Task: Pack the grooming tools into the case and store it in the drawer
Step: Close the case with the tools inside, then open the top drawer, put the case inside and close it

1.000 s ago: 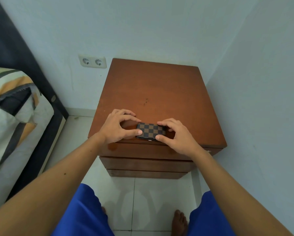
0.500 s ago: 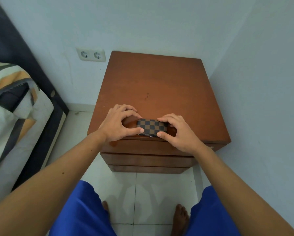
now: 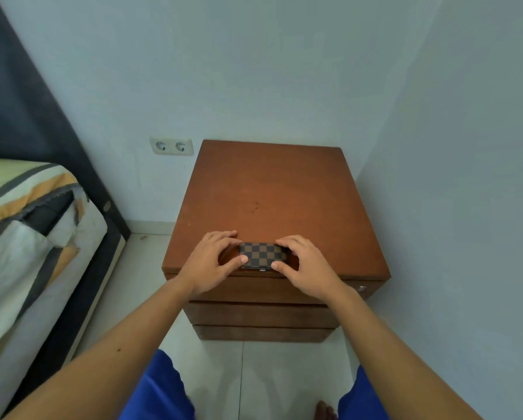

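Small brown-and-black checkered case lying flat near the front edge of the reddish-brown wooden table, above its closed drawers. Left hand clasping the case's left end, thumb at the near side, fingers curled over the far side. Right hand gripping the right end likewise. Striped bed at left; double wall socket behind.

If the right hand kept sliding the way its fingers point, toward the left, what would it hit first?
The checkered case, which the right hand already grips at its end. Beyond the case comes the left hand, gripping the opposite end on the nightstand top.
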Motion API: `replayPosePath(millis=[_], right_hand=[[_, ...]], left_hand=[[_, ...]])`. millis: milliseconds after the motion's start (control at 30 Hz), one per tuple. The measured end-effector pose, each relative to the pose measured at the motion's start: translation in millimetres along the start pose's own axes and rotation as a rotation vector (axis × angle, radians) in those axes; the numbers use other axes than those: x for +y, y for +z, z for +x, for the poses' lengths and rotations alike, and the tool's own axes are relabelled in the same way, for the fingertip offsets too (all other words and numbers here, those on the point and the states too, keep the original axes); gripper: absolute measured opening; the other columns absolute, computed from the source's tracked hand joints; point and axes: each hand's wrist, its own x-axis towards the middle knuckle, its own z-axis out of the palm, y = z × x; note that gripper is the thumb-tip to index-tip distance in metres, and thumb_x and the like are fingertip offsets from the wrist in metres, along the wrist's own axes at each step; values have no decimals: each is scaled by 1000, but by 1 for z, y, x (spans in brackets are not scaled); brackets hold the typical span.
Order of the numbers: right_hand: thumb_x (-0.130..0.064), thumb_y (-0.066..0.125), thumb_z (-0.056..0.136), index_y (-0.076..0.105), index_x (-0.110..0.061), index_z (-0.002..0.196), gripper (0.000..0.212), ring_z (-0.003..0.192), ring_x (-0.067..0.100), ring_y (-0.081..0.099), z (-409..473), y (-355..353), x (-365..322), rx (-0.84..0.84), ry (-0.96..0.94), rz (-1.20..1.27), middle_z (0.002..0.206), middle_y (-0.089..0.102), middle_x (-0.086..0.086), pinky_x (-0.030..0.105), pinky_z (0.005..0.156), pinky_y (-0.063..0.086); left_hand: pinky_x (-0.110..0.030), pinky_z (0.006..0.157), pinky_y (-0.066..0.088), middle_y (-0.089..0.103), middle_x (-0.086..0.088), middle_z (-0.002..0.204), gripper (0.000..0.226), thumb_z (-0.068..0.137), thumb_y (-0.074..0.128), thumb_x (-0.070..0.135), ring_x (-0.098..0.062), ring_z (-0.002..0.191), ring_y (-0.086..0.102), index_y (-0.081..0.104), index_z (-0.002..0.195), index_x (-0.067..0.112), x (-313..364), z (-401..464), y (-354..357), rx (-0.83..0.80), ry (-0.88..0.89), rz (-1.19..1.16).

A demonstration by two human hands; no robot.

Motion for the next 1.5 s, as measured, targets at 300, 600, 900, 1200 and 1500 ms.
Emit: replayPosePath(millis=[300, 600, 900, 1200, 1500], right_hand=[[-46, 61, 102, 20, -20, 167, 81, 161, 15, 13, -31, 7, 1, -42, 58, -104, 173, 20, -5, 37, 131, 19], [-70, 73, 82, 18, -12, 165, 115, 162, 28, 4, -95, 3, 65, 403, 425, -89, 175, 11, 9, 47, 131, 9], [-63, 80, 80, 10, -11, 165, 122, 157, 28, 27, -94, -16, 98, 495, 664, 446, 171, 24, 9, 49, 127, 28], [-55, 80, 82, 29, -12, 160, 102, 150, 28, 41, -109, -5, 89, 578, 699, 449, 163, 41, 9, 49, 124, 35], [-53, 78, 87, 16, -10, 165, 109, 157, 29, 28, -156, 0, 72, 509, 713, 373, 171, 25, 11, 43, 125, 28]], left_hand=[[-32, 127, -12, 2, 6, 177, 90, 101, 47, 68, -11, 163, -7, 8, 169, 25, 2, -42, 10, -96, 21, 378], [-43, 130, 6, 19, -3, 175, 95, 96, 57, 69, -22, 163, 11, 23, 167, 15, -47, -93, 9, 284, -238, 210], [-52, 107, 55, 63, 1, 141, 80, 90, 60, 75, -24, 127, 62, 45, 152, 27, -60, -82, 6, 324, -503, -418], [-49, 105, 54, 69, -5, 128, 52, 103, 60, 51, -28, 119, 64, 58, 143, 18, -27, -96, 14, 452, -588, -397], [-50, 118, 44, 53, -13, 156, 71, 103, 62, 47, -33, 143, 51, 39, 160, 11, -9, -139, 20, 460, -654, -377]])
